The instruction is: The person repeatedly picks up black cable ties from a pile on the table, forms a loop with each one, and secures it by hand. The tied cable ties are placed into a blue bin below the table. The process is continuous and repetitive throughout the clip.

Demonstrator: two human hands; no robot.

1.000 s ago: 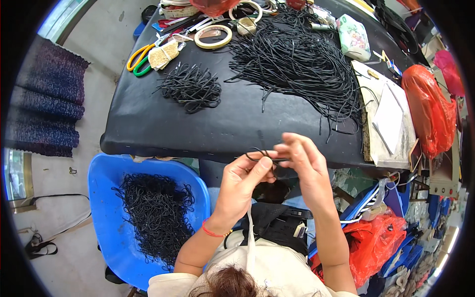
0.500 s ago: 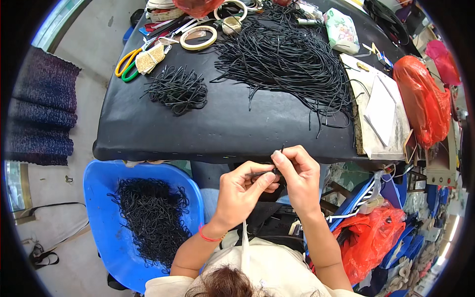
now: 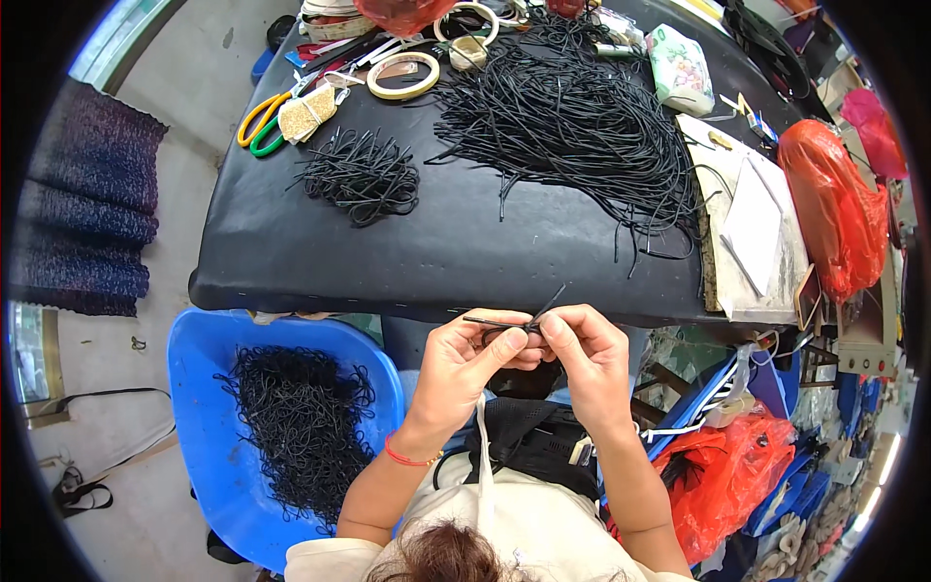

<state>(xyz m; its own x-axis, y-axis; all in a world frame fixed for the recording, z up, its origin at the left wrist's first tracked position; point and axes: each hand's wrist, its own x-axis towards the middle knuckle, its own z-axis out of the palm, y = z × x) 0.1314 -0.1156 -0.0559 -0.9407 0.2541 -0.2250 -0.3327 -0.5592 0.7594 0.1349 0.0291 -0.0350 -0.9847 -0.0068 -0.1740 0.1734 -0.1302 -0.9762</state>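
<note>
Seen from above, a person sits at the near edge of a black table (image 3: 388,262), both forearms rising from the bottom of the frame to meet just below centre. The left hand (image 3: 470,361) and right hand (image 3: 582,359) touch at the fingertips, and together they pinch a short black cord (image 3: 514,320) between thumbs and forefingers. One end of the cord sticks out to the left of the hands and another slants up and to the right, in front of the table's front edge. The left wrist wears a thin red band (image 3: 407,454).

On the table, upper centre of the frame, lies a large loose pile of long black cords (image 3: 572,126). To its left sits a smaller heap of short cords (image 3: 359,177). Further toward the upper left are scissors with yellow and green handles (image 3: 260,124) and, near them, a roll of tape (image 3: 401,76).

At lower left, beside the person's left arm and below the table edge, a blue tub (image 3: 199,407) holds a mass of black cord pieces (image 3: 305,427). At the right edge, an orange-red plastic bag (image 3: 834,209) rests on the table's end.
</note>
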